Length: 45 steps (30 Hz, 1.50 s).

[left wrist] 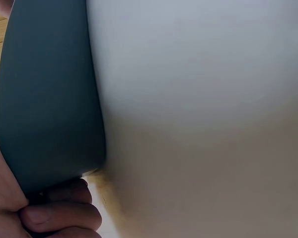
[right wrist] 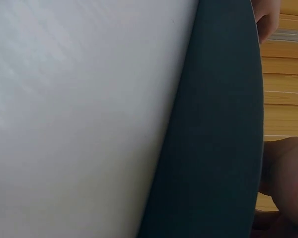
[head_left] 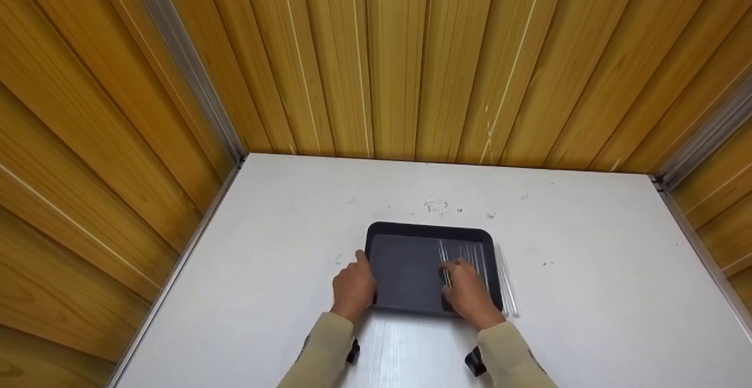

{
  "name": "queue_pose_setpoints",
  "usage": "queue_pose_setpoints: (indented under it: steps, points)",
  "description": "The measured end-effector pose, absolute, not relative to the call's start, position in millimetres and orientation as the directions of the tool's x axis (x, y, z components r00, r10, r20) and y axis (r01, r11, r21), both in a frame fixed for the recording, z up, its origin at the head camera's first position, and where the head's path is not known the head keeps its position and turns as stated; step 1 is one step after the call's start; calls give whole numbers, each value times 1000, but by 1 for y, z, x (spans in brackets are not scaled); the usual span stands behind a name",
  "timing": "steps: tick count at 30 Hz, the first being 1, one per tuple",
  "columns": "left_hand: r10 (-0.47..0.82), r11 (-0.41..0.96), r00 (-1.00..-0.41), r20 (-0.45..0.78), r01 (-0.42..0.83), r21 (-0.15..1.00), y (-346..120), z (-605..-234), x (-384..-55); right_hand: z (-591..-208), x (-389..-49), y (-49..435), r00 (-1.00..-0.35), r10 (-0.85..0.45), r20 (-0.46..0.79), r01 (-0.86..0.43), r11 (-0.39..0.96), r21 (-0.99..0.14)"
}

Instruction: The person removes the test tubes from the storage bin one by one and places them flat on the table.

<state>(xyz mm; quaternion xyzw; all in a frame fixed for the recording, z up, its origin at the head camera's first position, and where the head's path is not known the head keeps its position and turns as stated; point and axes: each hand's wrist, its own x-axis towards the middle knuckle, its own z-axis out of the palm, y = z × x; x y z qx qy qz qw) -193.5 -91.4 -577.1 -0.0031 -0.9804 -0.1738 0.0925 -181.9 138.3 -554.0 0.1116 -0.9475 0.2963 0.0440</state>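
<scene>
- The left hand [head_left: 354, 284] grips the left side of a dark gray rectangular tray [head_left: 405, 270], towards its near corner; in the left wrist view its fingers [left wrist: 64, 215] curl under the tray's edge.
- The right hand [head_left: 467, 288] reaches in over the right part of the tray from the near side, thumb and forefinger closed in a pinch on a thin clear rod [head_left: 442, 251]; whether it is one rod or two close together cannot be told.
- This rod slants from the fingers towards the tray's far side, lying over the tray's floor.
- Further clear rods [head_left: 473, 254] lie side by side in the tray, right of the pinched one and along the right wall, partly hidden by the right hand.
- Outside the tray, more clear rods [head_left: 507, 285] lie on the white table [head_left: 294, 247], just beside the tray's right wall and running from near to far.
- The tray rests on the table in front of the person, its left half bare.
- Both forearms wear beige sleeves [head_left: 323, 344], with a black device [head_left: 476, 361] showing under each wrist.
- Small dark scuffs [head_left: 436, 206] mark the tabletop beyond the tray.
- Wood-patterned panels [head_left: 393, 59] stand at the far, left and right sides, with metal posts [head_left: 182, 53] at the far corners.
</scene>
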Motion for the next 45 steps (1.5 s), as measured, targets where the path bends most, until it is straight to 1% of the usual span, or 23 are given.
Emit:
queue_pose_setpoints:
  steps: [6,10,14,22,29,37,45]
  points:
    - [-28,942,-982,186,36,335,-93,-579,-190,-554,-181,142,-981,-171,85,-186,748,-637]
    - [-13,942,-977,211,59,332,-92,-579,-189,-552,-180,145,-986,-157,55,-154,736,-659]
    - [-9,941,-976,218,65,333,-90,-579,-188,-551,-178,147,-987,-154,49,-146,726,-671]
    - [-7,941,-981,194,59,334,-90,-579,-189,-551,-177,152,-990,-132,50,-129,712,-690]
    - [-21,933,-986,166,41,358,-92,-577,-190,-550,-177,158,-992,-108,65,-122,684,-720]
    - [-1,940,-981,195,65,334,-93,-577,-191,-546,-175,162,-995,-90,42,-93,703,-705]
    - [-13,941,-980,199,55,333,-91,-579,-192,-538,-171,169,-997,-68,32,-71,696,-715]
